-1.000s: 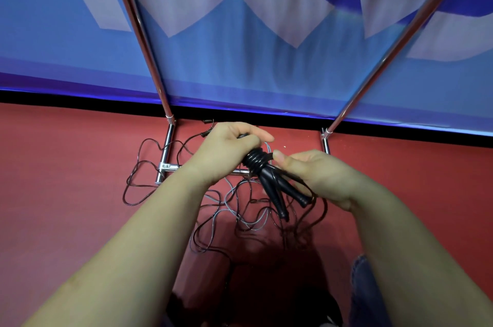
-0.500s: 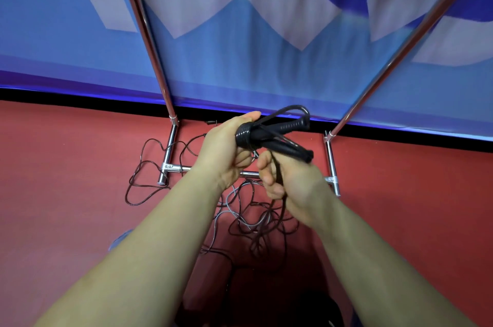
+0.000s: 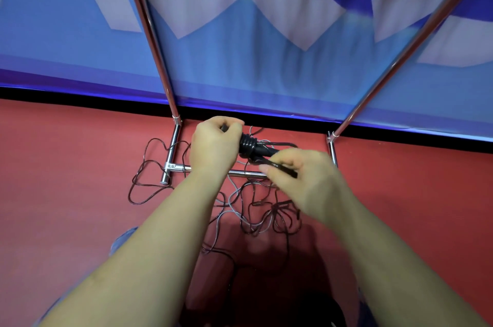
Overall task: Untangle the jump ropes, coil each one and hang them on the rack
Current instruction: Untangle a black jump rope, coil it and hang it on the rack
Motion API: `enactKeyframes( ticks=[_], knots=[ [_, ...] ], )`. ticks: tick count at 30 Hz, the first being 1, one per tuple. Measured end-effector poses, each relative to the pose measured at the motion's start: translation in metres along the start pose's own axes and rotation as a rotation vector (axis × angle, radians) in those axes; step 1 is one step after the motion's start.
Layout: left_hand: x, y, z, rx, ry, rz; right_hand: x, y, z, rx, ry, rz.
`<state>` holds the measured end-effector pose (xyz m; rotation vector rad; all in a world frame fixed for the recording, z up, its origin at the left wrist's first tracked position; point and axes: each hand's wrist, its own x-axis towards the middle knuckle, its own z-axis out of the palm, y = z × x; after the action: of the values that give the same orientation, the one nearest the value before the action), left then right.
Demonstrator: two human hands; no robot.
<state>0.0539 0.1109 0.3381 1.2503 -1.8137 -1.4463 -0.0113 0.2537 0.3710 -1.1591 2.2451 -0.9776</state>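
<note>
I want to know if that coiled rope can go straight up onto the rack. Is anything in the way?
Nothing visible blocks it. The left hand and right hand hold the coiled rope in open air between the rack's poles. The hanging bar itself is out of view; the tangled ropes lie on the floor below.

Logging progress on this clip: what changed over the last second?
The coiled black rope was lifted, then lowered again; its handles now point right. The right hand moved onto a handle and pinches it. The left hand keeps gripping the bundle. Tangled ropes and rack stayed put.
</note>
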Motion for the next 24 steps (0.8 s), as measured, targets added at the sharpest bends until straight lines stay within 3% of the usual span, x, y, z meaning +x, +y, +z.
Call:
enactKeyframes(
  ticks=[7, 13, 18, 24],
  knots=[
    [-0.007, 0.004, 0.005, 0.071, -0.31, 0.064, 0.007, 0.014, -0.02, 0.025, 0.17, 0.04],
    [-0.011, 0.008, 0.002, -0.014, -0.509, 0.014, 0.008, 0.023, -0.025, 0.109, -0.088, 0.226],
    [-0.013, 0.013, 0.0, -0.112, -0.569, -0.033, 0.006, 0.021, -0.022, 0.547, -0.477, 0.415],
    [-0.012, 0.02, 0.003, -0.414, -0.478, -0.116, 0.008, 0.019, -0.01, 0.915, -0.365, 0.433]
  ],
)
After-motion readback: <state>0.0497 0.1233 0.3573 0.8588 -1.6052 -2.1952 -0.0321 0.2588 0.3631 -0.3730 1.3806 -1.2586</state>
